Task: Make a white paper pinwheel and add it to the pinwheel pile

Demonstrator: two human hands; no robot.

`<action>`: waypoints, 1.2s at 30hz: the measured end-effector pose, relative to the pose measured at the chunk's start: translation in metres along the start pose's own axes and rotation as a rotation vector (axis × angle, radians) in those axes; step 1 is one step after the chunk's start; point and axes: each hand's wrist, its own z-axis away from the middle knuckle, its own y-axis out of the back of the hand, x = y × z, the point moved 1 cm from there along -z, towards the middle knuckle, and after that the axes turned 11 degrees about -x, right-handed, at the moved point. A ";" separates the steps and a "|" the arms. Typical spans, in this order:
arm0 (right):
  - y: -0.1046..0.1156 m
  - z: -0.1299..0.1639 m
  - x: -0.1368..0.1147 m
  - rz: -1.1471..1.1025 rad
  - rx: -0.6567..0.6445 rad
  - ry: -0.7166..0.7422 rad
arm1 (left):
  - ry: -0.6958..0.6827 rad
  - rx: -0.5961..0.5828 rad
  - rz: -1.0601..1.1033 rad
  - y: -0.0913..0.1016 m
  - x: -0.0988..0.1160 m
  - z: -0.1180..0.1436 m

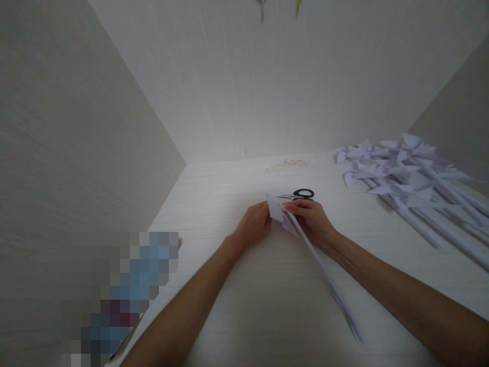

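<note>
Between my hands is a white paper pinwheel (275, 209), its blades tilted and its long paper stick (324, 272) slanting down to the right toward me. My left hand (256, 221) is closed on the blades from the left. At the head of the stick, my right hand (308, 216) has its thumb and fingers closed around the pinwheel; the exact grip point is partly hidden. Just beyond the right fingers lies a pair of scissors (304, 193) with black handles, its blades partly covered by the pinwheel.
Several finished-looking paper pinwheels (414, 186) with rolled sticks are piled on the white table (229, 183) at right. Small pale pieces (288, 165) lie near the back wall. Walls close in the left and back. A blurred-out patch (133, 285) covers the lower left.
</note>
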 end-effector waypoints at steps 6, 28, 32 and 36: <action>-0.001 0.001 -0.001 -0.004 0.003 0.007 | 0.049 -0.012 -0.040 0.000 0.003 0.000; 0.000 0.001 -0.001 -0.016 -0.006 -0.015 | 0.013 -0.061 -0.134 -0.002 0.003 0.000; 0.000 0.001 0.000 -0.021 -0.013 -0.007 | 0.050 -0.086 -0.094 -0.003 0.001 -0.001; 0.002 0.001 0.001 -0.014 -0.009 0.004 | 0.045 -0.091 -0.074 -0.003 0.002 0.000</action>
